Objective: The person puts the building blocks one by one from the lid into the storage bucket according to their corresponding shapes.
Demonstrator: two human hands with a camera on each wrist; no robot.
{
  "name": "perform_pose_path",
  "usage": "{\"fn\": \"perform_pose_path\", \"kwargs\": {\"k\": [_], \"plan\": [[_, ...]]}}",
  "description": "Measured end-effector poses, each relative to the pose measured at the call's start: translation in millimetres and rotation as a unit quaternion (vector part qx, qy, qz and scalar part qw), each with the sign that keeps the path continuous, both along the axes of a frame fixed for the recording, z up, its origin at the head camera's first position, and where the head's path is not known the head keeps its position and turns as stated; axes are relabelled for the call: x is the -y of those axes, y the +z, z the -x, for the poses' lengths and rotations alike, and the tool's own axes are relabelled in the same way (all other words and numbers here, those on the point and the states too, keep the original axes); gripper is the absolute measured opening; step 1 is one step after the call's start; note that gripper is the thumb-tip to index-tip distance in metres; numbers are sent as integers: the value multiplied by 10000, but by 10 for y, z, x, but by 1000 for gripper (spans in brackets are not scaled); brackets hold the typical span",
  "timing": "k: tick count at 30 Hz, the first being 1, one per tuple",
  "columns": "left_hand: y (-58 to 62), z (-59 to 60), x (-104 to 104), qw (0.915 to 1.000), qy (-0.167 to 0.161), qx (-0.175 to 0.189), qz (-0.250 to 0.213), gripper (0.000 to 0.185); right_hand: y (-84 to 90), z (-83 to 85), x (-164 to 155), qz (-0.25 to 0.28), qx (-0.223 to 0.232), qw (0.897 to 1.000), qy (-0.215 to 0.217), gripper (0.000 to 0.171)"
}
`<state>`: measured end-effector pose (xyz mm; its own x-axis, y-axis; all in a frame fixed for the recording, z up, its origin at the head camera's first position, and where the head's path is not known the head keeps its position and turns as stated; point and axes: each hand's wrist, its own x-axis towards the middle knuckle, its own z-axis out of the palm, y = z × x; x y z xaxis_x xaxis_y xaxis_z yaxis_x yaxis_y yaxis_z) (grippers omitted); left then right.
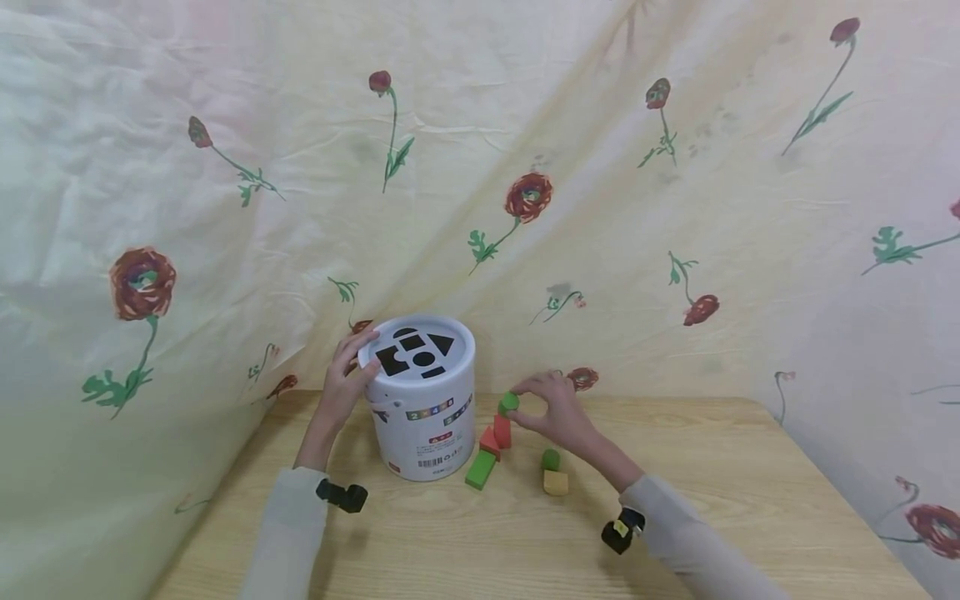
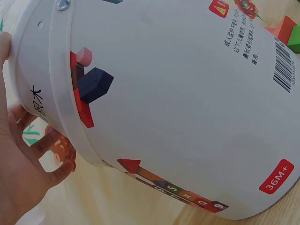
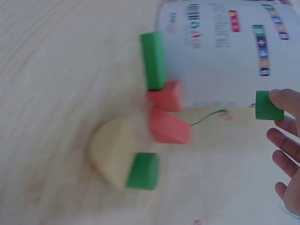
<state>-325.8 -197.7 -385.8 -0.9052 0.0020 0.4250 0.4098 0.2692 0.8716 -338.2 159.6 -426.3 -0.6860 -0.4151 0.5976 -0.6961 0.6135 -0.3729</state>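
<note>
A white bucket (image 1: 423,425) stands upright, its lid (image 1: 442,367) cut with several dark shaped holes. My left hand (image 1: 349,379) rests at the left of its rim, thumb over the lid's edge; in the left wrist view the fingers (image 2: 61,172) spread beside the rim. My right hand (image 1: 558,412) pinches a small green cylinder block (image 3: 268,106) between thumb and finger, right of the bucket and above two red blocks (image 1: 502,432) (image 1: 490,442). A green rectangular block (image 1: 481,469) lies by the bucket's base. Nearer me lie another green block (image 1: 551,459) and a yellowish wooden block (image 1: 556,482).
Everything stands on a light wooden table (image 1: 675,500). A flowered cloth (image 1: 600,250) hangs behind the table and along its left side. A dark wrist camera (image 1: 341,495) is strapped to the left wrist, another (image 1: 622,531) to the right.
</note>
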Motion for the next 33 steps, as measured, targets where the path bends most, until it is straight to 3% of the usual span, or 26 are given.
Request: {"fn": "perform_pose_path", "kwargs": {"k": [4,9,12,18,21,33], "plan": [[-144,142,53,10000,56,-75,-20,55,160,-19,62,137,-135,9997,178,31],[-169,169,63,9999,63,-124,-48,53,362,-41,161,316,-348,9983,353,33],[-121,127,46,10000,15,-51,-57,54,487,-54,225,382,-371,9978,392,33],[91,-88,-26,10000,-65,-8,26,55,732,-77,363,449,-343,9974,450,34],[137,-147,-41,10000,-75,-10,48,55,838,-74,440,480,-348,9969,519,34],[134,-144,-34,9999,-83,51,-32,56,1090,39,732,224,-137,9982,549,36]]}}
